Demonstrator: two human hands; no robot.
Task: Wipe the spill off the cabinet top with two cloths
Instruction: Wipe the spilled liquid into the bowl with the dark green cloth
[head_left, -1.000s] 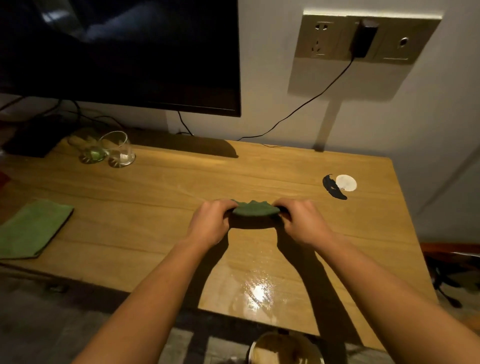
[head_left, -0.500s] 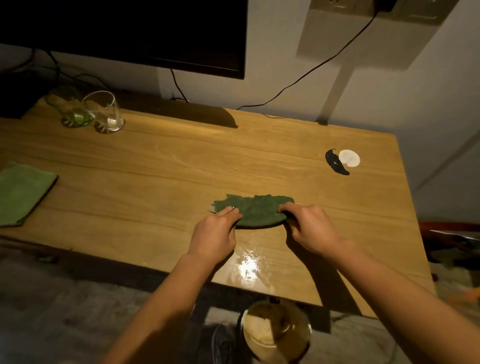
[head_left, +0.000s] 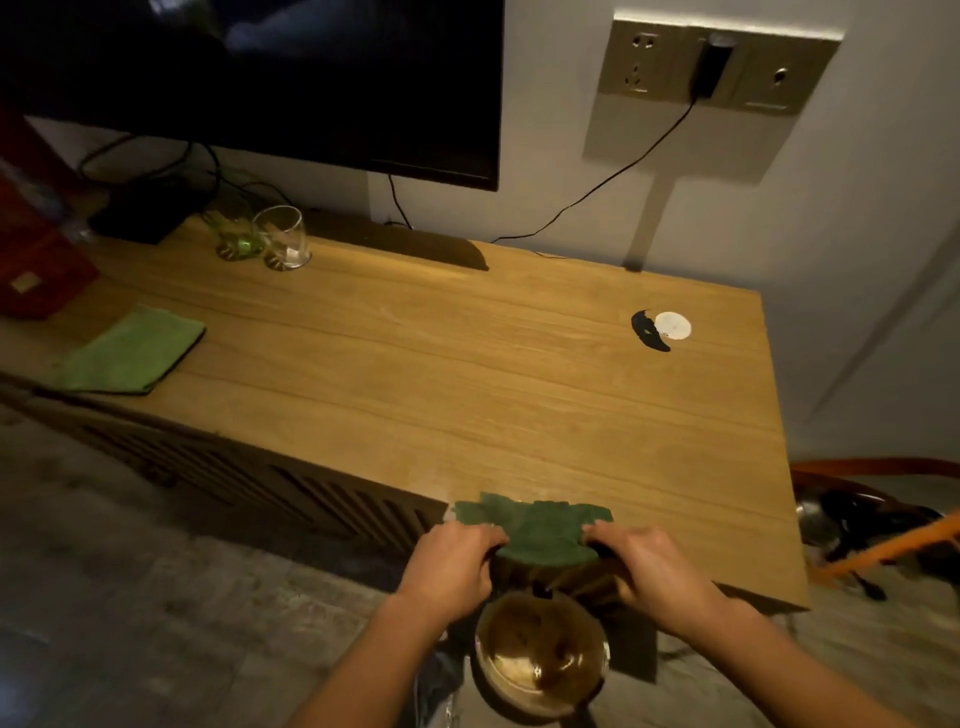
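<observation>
Left hand (head_left: 451, 569) and right hand (head_left: 655, 566) each grip the dark cloth (head_left: 540, 532), stretched left-right along the cabinet top (head_left: 467, 374) edge.

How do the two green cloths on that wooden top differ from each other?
The dark green cloth is bunched at the near edge of the cabinet top, gripped by the left hand and right hand. The light green cloth lies flat and neatly folded at the far left, untouched. One looks deep green, the other pale and bright. Both are soft green cloths on the same top.
</observation>
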